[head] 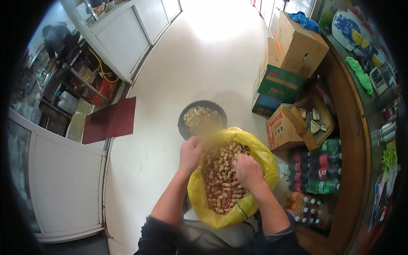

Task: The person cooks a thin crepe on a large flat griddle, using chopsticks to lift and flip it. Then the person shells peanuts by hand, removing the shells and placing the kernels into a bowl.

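Note:
A yellow woven plastic sack (269, 159) stands before me with its mouth rolled wide. It is full of peanuts in their shells (220, 175), with loose red peanut kernels (227, 199) among them. My left hand (191, 154) is raised at the sack's far left rim, its fingers bent together. Over the peanuts on the right, my right hand (248, 170) has curled fingers. Whether either hand holds a peanut is hidden by the fingers and a yellowish blur. Just beyond the sack, a dark round basin (181, 126) on the floor contains broken peanut shells (199, 116).
Stacked cardboard boxes (299, 47) and an open carton (283, 127) stand to the right. Nearer are packs of soft-drink bottles (323, 167) beside a wooden counter (353, 153). A red mat (111, 122) lies left; behind the white partition (122, 35), a person (59, 38) bends over.

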The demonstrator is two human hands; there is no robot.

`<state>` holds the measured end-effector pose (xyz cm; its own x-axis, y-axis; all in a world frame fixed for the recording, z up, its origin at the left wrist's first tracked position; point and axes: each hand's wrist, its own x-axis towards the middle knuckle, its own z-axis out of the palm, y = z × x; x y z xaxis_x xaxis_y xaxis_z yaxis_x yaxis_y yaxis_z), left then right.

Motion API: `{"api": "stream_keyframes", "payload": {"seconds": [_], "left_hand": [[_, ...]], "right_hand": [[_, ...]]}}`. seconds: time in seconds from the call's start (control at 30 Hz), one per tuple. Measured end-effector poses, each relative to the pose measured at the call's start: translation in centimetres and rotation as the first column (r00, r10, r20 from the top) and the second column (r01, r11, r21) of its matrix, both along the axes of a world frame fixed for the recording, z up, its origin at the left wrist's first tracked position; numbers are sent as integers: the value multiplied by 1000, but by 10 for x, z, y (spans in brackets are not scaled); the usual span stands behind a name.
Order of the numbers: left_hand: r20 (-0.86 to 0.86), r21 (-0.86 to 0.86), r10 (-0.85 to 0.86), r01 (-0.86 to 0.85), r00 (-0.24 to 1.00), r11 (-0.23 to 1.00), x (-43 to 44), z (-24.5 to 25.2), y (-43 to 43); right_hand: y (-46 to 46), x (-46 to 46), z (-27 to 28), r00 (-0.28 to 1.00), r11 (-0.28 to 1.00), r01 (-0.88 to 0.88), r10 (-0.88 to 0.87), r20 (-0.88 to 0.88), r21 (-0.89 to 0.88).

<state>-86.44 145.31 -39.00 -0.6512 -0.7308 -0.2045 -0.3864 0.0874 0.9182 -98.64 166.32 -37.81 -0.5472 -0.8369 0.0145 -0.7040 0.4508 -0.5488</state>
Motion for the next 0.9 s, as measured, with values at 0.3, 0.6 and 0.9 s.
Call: {"api": "stream_keyframes", "payload": {"seconds": [0.3,0.6,0.9], "left_hand": [[28,-143,-155,157,988,977,-9,13,8],[-206,71,-187,205,960,976,11,33,106],[-53,-236,-208,190,977,953,8,40,105]], "right_hand": [[-2,2,26,867,919,185,14,498,-349],[-3,21,15,836,853,247,53,547,-460],[-10,32,9,776,862,371,-83,625,-346]]}}
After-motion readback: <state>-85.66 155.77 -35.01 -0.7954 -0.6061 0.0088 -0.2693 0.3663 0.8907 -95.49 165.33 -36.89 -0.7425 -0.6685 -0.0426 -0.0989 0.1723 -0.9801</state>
